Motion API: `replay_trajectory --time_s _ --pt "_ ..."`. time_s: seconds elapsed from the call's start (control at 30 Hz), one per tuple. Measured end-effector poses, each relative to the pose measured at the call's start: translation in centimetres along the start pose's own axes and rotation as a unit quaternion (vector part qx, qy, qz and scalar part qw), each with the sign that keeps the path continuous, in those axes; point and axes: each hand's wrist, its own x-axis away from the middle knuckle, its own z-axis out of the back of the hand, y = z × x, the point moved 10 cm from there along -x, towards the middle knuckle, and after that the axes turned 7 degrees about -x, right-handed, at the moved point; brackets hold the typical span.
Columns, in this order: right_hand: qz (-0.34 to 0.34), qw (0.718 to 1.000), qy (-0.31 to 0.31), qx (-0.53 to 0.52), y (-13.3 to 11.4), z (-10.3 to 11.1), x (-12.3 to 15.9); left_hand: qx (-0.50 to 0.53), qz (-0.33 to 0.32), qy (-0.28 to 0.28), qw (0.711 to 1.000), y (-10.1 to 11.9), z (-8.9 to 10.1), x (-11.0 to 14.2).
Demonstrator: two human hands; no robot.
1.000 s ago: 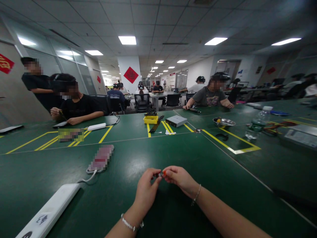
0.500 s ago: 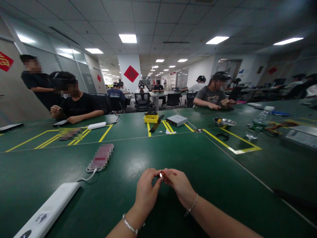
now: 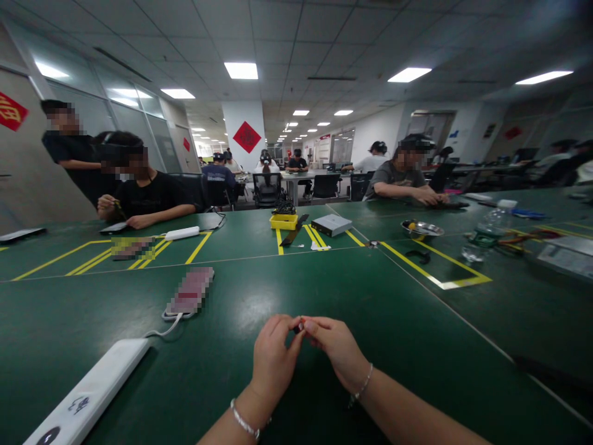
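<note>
The table [image 3: 222, 321] looks smooth and glossy green. The bowl [image 3: 422, 229] is shiny metal, the bottle [image 3: 488, 230] clear plastic, the power bank [image 3: 92, 389] smooth white plastic, the tray [image 3: 283, 222] yellow plastic.

On the table [image 3: 222, 364], a power bank [image 3: 88, 395] lies at the lower left of the frame. A cord [image 3: 164, 335] runs from beside it up to a phone [image 3: 191, 292], left of the middle. Behind, in the middle, cables [image 3: 283, 207] sit in a tray [image 3: 283, 222], and a box [image 3: 331, 225] lies to its right. Farther right is a bowl [image 3: 421, 229], then a bottle [image 3: 488, 232]. People sit behind the table, at the left and right.
</note>
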Motion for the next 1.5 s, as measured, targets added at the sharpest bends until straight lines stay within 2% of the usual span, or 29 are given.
replay_trajectory --time_s 0.1,0.23,0.47,0.57,0.63,0.7,0.77,0.8,0.87,0.97,1.03,1.1,1.17,1.23,1.4,1.5 --pt "-0.002 1.000 0.010 0.004 0.0 0.2 0.1 -0.018 -0.007 0.003 1.000 0.2 0.0 0.2" --pt "-0.010 1.000 -0.005 -0.025 0.3 -0.3 0.3 -0.029 -0.012 0.009 0.999 0.0 0.3 0.3" --pt "-0.062 0.993 0.005 -0.096 1.0 -0.8 1.0 -0.043 -0.021 0.022 0.999 0.4 0.7 0.3" --pt "-0.059 0.993 -0.004 -0.104 0.9 -1.1 0.7 -0.040 -0.024 0.015 0.999 0.8 0.6 0.2" --pt "-0.037 0.997 -0.007 -0.074 0.2 -0.5 -0.1 -0.036 -0.026 -0.002 0.999 0.9 0.3 0.1" --pt "0.000 1.000 0.021 -0.001 -1.3 1.7 -1.4 -0.028 -0.017 -0.010 0.999 0.5 0.2 0.0" --pt "0.056 0.988 0.094 0.111 -4.1 5.8 -2.7 -0.020 0.010 0.005 1.000 -0.5 0.4 -0.1" --pt "0.085 0.971 0.140 0.177 -5.8 8.4 -3.1 -0.016 0.028 0.018 0.999 -1.2 0.7 -0.2" --pt "0.105 0.906 0.249 0.327 -8.9 14.3 -3.3 -0.007 0.063 0.030 0.998 -2.5 0.7 -0.2" --pt "0.047 0.812 0.345 0.469 -11.2 22.7 -2.7 0.015 0.107 0.024 0.994 -4.3 0.0 -0.1" --pt "-0.008 0.777 0.378 0.504 -11.4 27.1 -1.8 0.021 0.127 0.012 0.992 -5.0 -0.6 0.0" --pt "-0.050 0.758 0.396 0.516 -10.9 30.1 -0.8 0.020 0.143 -0.012 0.989 -5.6 -1.4 0.1" --pt "-0.074 0.742 0.408 0.527 -10.6 31.5 -0.2 0.016 0.158 -0.039 0.987 -5.9 -2.2 0.3" --pt "-0.087 0.725 0.415 0.542 -10.4 31.9 0.1 0.013 0.169 -0.059 0.984 -6.1 -2.7 0.5" --pt "-0.086 0.694 0.437 0.565 -10.7 31.7 0.7 0.012 0.177 -0.081 0.981 -6.1 -2.9 0.6" --pt "-0.035 0.672 0.452 0.585 -11.6 30.5 0.8 0.004 0.182 -0.095 0.979 -6.1 -3.1 0.7"
